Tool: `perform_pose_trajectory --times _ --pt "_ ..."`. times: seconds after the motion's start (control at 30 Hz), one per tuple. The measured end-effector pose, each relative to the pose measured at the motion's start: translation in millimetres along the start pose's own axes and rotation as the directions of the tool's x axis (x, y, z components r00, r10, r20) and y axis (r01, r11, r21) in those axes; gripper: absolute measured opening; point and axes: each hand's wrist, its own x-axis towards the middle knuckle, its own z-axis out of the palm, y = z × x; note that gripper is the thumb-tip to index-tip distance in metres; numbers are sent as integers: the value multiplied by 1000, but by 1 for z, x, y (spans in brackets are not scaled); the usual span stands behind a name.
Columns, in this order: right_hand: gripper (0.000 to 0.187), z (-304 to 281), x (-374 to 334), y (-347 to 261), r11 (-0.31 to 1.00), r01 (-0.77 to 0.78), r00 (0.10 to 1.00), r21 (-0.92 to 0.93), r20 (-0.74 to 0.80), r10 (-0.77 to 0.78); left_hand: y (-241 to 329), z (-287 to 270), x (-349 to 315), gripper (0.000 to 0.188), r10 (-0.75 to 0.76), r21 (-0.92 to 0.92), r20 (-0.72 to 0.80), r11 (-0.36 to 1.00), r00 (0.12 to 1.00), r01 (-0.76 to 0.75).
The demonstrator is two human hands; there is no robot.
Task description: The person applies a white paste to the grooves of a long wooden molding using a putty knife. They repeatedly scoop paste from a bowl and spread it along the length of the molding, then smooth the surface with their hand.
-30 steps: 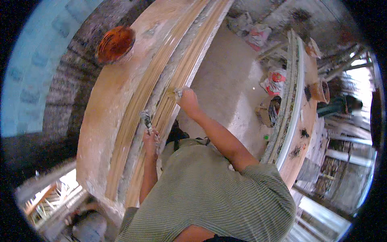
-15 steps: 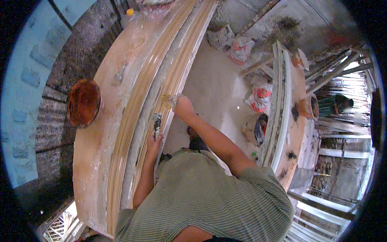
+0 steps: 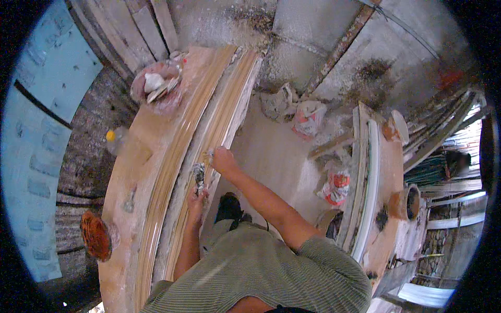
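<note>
My left hand (image 3: pixel 196 202) is closed round the handle of a flat, dark-and-white smeared tool (image 3: pixel 199 174) that looks like a putty knife, its blade pointing away from me. Farther off, my right hand (image 3: pixel 223 160) is closed on a small pale tool (image 3: pixel 210 155); its kind is hard to make out. That tool is at the surface of a long, ribbed tan moulding strip (image 3: pixel 222 130) along the table's right edge. A second ribbed strip (image 3: pixel 177 151) runs beside it on the left, with a rough greyish band between the two.
On the wooden table (image 3: pixel 117 208) stand a reddish-brown bowl (image 3: pixel 96 236), another small tool (image 3: pixel 129 198), a clear bottle with a yellow cap (image 3: pixel 116 140) and a pinkish basin (image 3: pixel 156 86). Sacks (image 3: pixel 308 119) lie on the floor; a second bench (image 3: pixel 371 182) stands right.
The view has shifted forward, so the bowl and bottle appear lower and the basin has come fully into view. My right hand, still holding its tool, is now nearer my left hand.
</note>
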Motion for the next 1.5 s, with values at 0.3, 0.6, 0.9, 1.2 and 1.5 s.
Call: perform_pose_trajectory --times 0.3,0.6,0.9,1.2,1.5 --pt "32 -84 223 138 995 -50 996 -81 -84 44 38 123 215 11 87 24 119 996 989 -90" --pt "36 -119 425 327 973 -184 927 -140 -353 125 137 239 369 12 114 -152 67 983 991 -103" --pt "41 -190 570 409 958 -144 934 -247 -355 48 50 263 363 17 -179 -184 -134 971 975 153" --pt "42 -228 601 415 913 189 977 361 -163 -138 139 401 397 22 -216 -395 -591 917 777 -46" --pt "53 -207 627 456 950 312 946 -26 101 -308 140 446 368 29 -19 -135 -632 987 774 -86"
